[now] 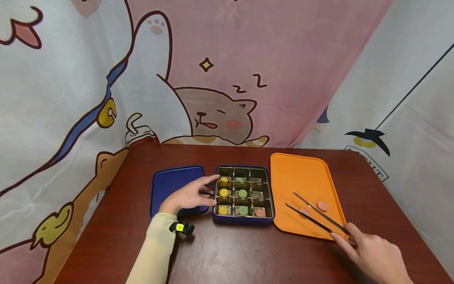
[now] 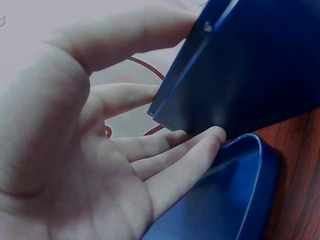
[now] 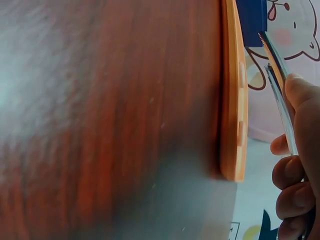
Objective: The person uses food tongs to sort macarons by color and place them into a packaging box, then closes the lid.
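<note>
Your right hand (image 1: 376, 254) grips the tongs (image 1: 319, 224), prongs parted, their long axis slanting forward-left over the orange tray (image 1: 301, 173). One pink candy (image 1: 305, 211) lies along that line, partly behind the near prong — you can't tell whether they touch. Your left hand (image 1: 193, 194), fingers spread, meets the box's (image 1: 242, 222) left side — farther from the candy.

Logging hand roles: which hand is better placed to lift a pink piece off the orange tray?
The right, most likely: the right grip holds tongs over the orange tray, near its two pink pieces; the left grip touches the blue box.
</note>
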`<state>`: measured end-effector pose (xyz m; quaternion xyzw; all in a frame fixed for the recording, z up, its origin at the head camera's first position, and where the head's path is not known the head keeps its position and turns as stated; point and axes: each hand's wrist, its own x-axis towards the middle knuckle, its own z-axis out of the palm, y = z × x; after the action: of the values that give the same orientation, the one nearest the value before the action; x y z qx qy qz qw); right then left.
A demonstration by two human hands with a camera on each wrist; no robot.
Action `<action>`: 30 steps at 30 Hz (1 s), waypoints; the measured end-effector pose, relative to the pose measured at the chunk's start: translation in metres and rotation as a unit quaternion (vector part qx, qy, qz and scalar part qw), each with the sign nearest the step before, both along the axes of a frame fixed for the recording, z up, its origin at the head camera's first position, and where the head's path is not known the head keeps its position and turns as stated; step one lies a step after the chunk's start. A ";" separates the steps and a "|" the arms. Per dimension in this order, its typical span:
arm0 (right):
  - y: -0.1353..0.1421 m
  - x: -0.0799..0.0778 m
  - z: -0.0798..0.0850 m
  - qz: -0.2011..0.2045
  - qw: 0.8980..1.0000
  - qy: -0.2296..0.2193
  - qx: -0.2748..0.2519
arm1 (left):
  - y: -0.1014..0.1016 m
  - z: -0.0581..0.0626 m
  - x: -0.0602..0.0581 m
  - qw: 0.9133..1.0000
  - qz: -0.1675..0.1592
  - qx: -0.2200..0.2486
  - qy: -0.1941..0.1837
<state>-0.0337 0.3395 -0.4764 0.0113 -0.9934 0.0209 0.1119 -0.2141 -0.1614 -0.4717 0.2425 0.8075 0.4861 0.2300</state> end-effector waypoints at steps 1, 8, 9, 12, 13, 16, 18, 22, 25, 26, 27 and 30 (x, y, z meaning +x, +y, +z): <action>0.002 0.000 -0.001 -0.001 1.000 0.003 0.001 | 0.000 0.000 0.000 1.000 0.000 0.000 0.000; 0.011 0.004 -0.006 -0.020 1.000 -0.012 0.001 | 0.000 -0.001 -0.001 1.000 0.001 0.002 0.000; 0.012 0.004 -0.006 -0.020 1.000 -0.014 0.000 | 0.000 -0.001 -0.001 1.000 0.001 0.002 -0.001; 0.013 0.006 -0.007 -0.024 1.000 -0.019 -0.003 | 0.000 -0.001 -0.001 1.000 0.003 0.002 -0.003; 0.014 0.006 -0.008 -0.025 0.999 -0.022 -0.004 | 0.000 -0.001 -0.001 1.000 0.003 0.001 -0.004; 0.016 0.007 -0.008 -0.031 0.999 -0.035 -0.003 | 0.001 -0.001 -0.001 1.000 0.005 0.000 -0.006; 0.017 0.007 -0.008 -0.036 0.998 -0.049 -0.002 | 0.001 0.000 0.000 1.000 0.005 0.000 -0.006; 0.020 0.008 -0.008 -0.041 0.996 -0.074 -0.002 | 0.001 0.001 0.000 1.000 0.007 0.000 -0.008; 0.022 0.010 -0.009 -0.041 0.996 -0.080 -0.005 | 0.001 0.001 0.001 1.000 0.009 -0.002 -0.008; 0.022 0.010 -0.009 -0.041 0.996 -0.081 -0.006 | 0.001 0.001 0.001 1.000 0.009 -0.002 -0.008; 0.022 0.011 -0.010 -0.042 0.996 -0.081 -0.006 | 0.001 0.001 0.001 1.000 0.010 -0.002 -0.008; 0.023 0.014 -0.011 -0.042 0.996 -0.074 -0.007 | 0.002 -0.001 0.001 1.000 0.009 -0.003 -0.005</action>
<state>-0.0200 0.3623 -0.4870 -0.0325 -0.9984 0.0242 0.0386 -0.2131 -0.1599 -0.4723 0.2320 0.8101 0.4868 0.2302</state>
